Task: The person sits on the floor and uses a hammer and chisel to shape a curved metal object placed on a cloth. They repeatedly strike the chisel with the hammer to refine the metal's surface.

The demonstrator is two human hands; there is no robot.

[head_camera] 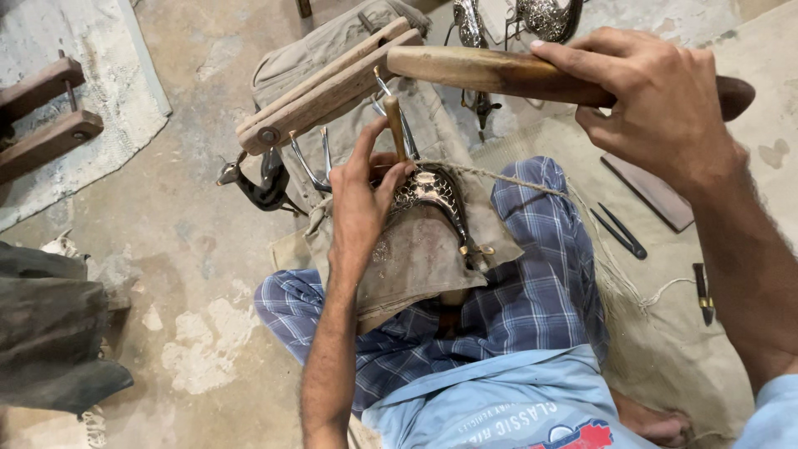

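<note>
The left hand point(359, 199) is pinching a chisel point(394, 125) upright on the metal piece point(432, 189) while the right hand point(657, 100) is gripping a mallet point(499, 73) above.

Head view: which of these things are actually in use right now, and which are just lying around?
In use:
- wooden mallet, gripped by the right hand
- small chisel, steadied by the left hand
- engraved metal piece on the lap cloth
- rope across it

Lying about:
- dark tools on the mat
- wooden clamp
- dark bird figure on the floor
</note>
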